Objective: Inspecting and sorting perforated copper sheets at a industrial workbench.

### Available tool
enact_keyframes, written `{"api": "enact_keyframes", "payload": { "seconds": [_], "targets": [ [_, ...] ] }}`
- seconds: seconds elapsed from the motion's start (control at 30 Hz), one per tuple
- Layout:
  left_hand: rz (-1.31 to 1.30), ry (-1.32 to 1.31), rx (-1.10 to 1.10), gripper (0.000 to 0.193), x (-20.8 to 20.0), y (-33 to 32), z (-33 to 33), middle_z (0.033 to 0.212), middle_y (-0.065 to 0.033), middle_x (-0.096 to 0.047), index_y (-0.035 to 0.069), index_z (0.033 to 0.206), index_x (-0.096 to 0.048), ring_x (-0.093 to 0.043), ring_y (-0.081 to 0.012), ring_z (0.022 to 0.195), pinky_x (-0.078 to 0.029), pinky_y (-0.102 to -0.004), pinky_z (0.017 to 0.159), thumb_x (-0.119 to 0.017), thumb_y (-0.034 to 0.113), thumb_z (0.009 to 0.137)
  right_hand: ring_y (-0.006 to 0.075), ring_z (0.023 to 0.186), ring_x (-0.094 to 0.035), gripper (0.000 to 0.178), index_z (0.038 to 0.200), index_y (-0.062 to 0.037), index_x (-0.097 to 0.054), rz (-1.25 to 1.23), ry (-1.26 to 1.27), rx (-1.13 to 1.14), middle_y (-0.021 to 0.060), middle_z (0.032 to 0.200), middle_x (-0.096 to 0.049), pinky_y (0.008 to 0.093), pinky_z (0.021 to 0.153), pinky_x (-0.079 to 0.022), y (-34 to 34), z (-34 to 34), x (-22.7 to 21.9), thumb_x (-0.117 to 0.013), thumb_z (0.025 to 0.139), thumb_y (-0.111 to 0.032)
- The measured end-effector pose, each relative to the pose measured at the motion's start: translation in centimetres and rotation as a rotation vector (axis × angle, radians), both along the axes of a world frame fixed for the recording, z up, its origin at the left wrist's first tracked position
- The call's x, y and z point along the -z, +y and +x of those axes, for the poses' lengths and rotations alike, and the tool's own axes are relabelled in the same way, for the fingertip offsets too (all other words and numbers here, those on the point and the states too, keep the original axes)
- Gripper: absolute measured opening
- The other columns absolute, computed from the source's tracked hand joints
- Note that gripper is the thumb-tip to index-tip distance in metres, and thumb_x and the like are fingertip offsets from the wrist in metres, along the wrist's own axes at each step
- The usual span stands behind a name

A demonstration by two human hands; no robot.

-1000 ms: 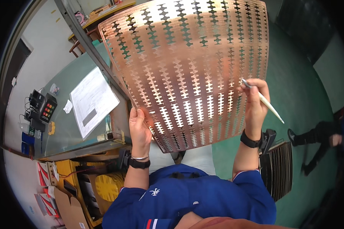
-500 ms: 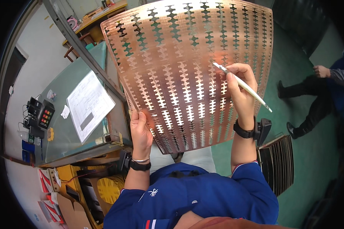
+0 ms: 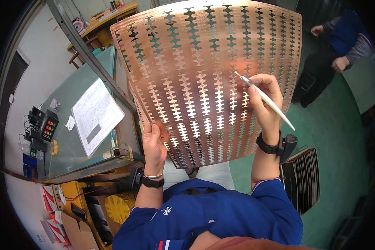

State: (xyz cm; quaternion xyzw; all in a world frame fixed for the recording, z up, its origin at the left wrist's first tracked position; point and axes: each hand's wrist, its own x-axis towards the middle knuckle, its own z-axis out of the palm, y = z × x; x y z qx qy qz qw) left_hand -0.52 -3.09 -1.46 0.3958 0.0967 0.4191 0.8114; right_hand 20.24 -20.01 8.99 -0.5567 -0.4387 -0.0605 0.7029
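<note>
A large copper-coloured sheet (image 3: 187,60), cut through with rows of toothed slots, stands tilted in front of me. Its lower left edge is gripped by my left hand (image 3: 155,146), thumb on the near face and fingers partly hidden behind. Between the fingertips of my right hand (image 3: 267,102) is a white pen-shaped knife (image 3: 278,109). Its narrow tip points up and left, close to the sheet's face right of the middle; whether it touches I cannot tell. A second sheet edge seems to show behind the left side.
A glass-topped table (image 3: 64,143) at left holds a paper drawing (image 3: 96,114) and a small device with coloured buttons (image 3: 50,125). A rack of dark plates (image 3: 302,179) stands low on the right. Another person (image 3: 335,58) is at the far right. Open cardboard boxes (image 3: 77,231) lie lower left.
My right hand and the knife have shifted slightly down and right, and the knife has turned a little. The sheet's right side has swung slightly right. The other person has moved farther back.
</note>
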Motion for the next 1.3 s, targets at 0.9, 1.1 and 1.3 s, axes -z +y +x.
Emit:
{"api": "enact_keyframes", "payload": {
  "seconds": [0.9, 1.1, 1.3],
  "targets": [
    [0.022, -0.065, 0.009, 0.028, 0.8, 0.3, -0.3, 0.117, -0.0064, -0.055, 0.005, 0.121, -0.047, -0.054, -0.0155, 0.106, -0.044, -0.0319, 0.093, -0.045, 0.009, 0.094, 0.0084, 0.068, -0.057, 0.014, 0.085, -0.0004, -0.063, -0.08, -0.225, 0.142, 0.0065, 0.082, -0.061, 0.0196, 0.057, -0.044, -0.6, -0.1, -0.5, -0.063, 0.072, 0.005],
    [0.057, -0.074, 0.073, 0.031, 0.6, 0.5, -0.5, 0.12, -0.0046, -0.054, 0.005, 0.123, -0.047, -0.052, -0.0143, 0.108, -0.041, -0.0308, 0.094, -0.046, 0.01, 0.093, 0.0095, 0.069, -0.058, 0.016, 0.086, -0.0015, -0.064, -0.083, -0.229, 0.129, 0.0073, 0.082, -0.062, 0.0206, 0.056, -0.045, -0.7, -0.4, -0.6, -0.064, 0.072, 0.005],
    [0.023, -0.048, 0.035, 0.032, 0.3, 0.2, -0.1, 0.121, -0.0042, -0.053, 0.005, 0.125, -0.045, -0.051, -0.0147, 0.109, -0.041, -0.0318, 0.094, -0.046, 0.011, 0.094, 0.0115, 0.065, -0.059, 0.015, 0.085, -0.002, -0.062, -0.073, -0.345, 0.225, 0.0087, 0.08, -0.063, 0.0217, 0.052, -0.045, 0.4, -1.0, -0.2, -0.066, 0.071, 0.004]
  ]
}}
